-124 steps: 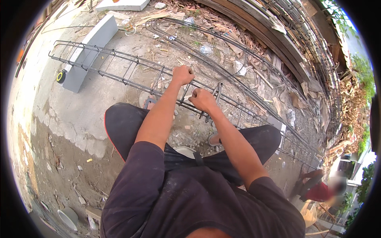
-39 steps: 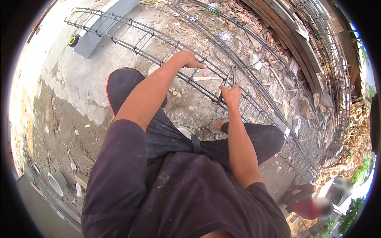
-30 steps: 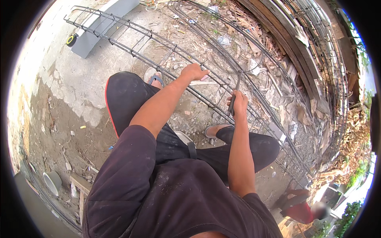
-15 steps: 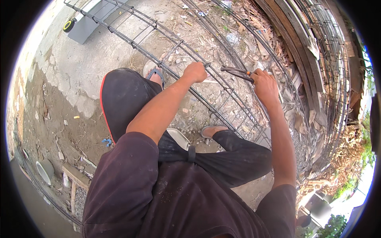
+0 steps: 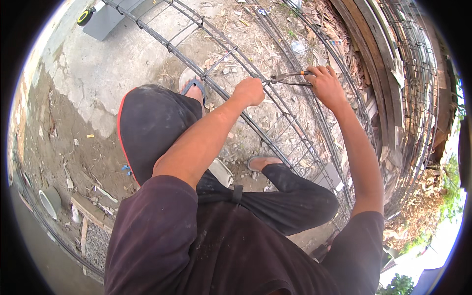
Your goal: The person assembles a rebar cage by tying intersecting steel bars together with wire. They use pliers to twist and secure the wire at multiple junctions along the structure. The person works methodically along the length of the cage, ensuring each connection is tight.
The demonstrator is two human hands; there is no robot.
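Note:
A long steel rebar cage [image 5: 183, 57] with square stirrups slants across in front of me, from far left to near right. My left hand [image 5: 250, 92] is closed round it near a joint on the far bar; its fingers hide the exact piece they grip. My right hand [image 5: 326, 87] holds a pair of pincers [image 5: 291, 76] by the ends of its handles, one with an orange band. The handles stand somewhat apart. The jaws meet the joint just right of my left fist, though any wire in them is too small to make out.
Stacked wooden planks [image 5: 366, 54] and more rebar cages [image 5: 418, 73] line the right side. A grey box [image 5: 105, 24] with a black-and-yellow round part stands at far left. A pale bucket [image 5: 50, 202] lies at lower left. My sandalled feet flank the cage on rubble-strewn ground.
The pincers have moved left onto the joint beside my left hand, from a gap away, and their handles have spread. My left hand keeps its grip while the view shifts slightly.

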